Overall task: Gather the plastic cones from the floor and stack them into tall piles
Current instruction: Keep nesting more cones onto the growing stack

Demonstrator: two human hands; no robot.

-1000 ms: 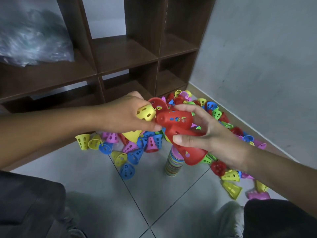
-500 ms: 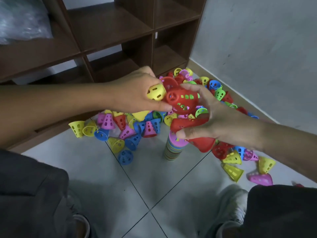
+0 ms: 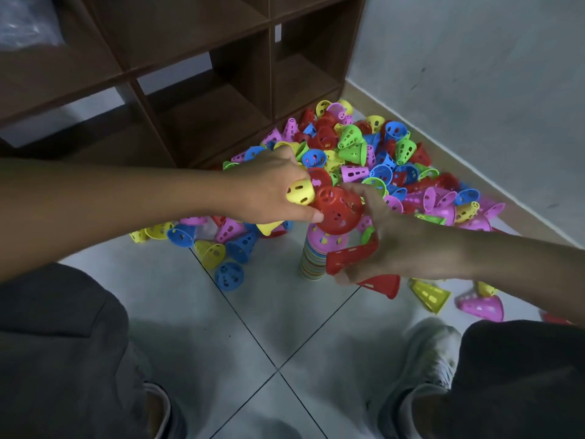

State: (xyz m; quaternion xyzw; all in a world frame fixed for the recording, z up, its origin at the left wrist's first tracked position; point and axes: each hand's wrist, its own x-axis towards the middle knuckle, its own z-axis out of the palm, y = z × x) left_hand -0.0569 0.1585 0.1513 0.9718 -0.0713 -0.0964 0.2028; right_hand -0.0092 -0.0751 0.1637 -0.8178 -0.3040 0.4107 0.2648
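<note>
Change since half a second ago: your hands have dropped nearer the striped stack (image 3: 313, 261), and more of the loose cone heap (image 3: 380, 166) behind it shows.

Left hand (image 3: 269, 188): curled round a yellow cone (image 3: 300, 193), thumb tip against the red cone (image 3: 337, 210) just above the stack.

Right hand (image 3: 389, 239): fingers touch that red cone's far side; thumb and lower fingers pinch two more red cones (image 3: 351, 255), just right of the stack.

Stack: nested cones, pink one on top, upright on the floor.

Surface: pale glossy floor tiles (image 3: 269, 327) with dark grout lines; brown shelf unit (image 3: 221, 74) behind the stack, grey wall (image 3: 474, 74) to its right.

Materials: thin hard plastic, perforated with slots and round holes; red, yellow, blue, green, pink.
</note>
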